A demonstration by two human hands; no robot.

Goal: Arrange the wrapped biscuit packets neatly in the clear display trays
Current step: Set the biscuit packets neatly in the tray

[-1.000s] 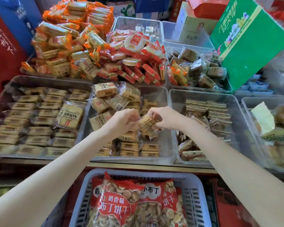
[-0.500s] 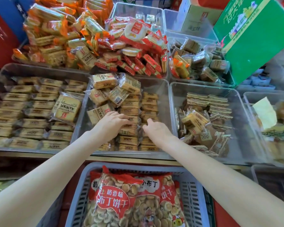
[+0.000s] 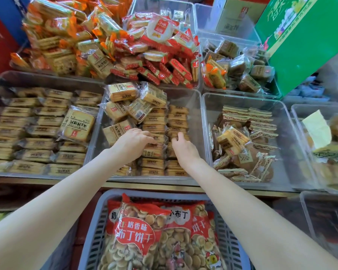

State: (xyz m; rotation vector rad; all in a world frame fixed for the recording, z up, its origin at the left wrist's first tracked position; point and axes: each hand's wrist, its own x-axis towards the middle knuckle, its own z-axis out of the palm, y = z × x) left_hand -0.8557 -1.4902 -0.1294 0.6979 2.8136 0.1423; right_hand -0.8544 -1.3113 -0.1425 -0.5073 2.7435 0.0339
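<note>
Two hands are down in the middle clear tray (image 3: 198,117), on the rows of wrapped biscuit packets (image 3: 154,121). My L hand (image 3: 134,140) lies palm-down w/ fingers curled onto a packet in the centre row; can't tell if it's pinching. R hand (image 3: 183,148), at its 3 o'clock, has fingertips bent onto the right row; loose packets (image 3: 123,105) piled at tray's 11 o'clock.
</note>
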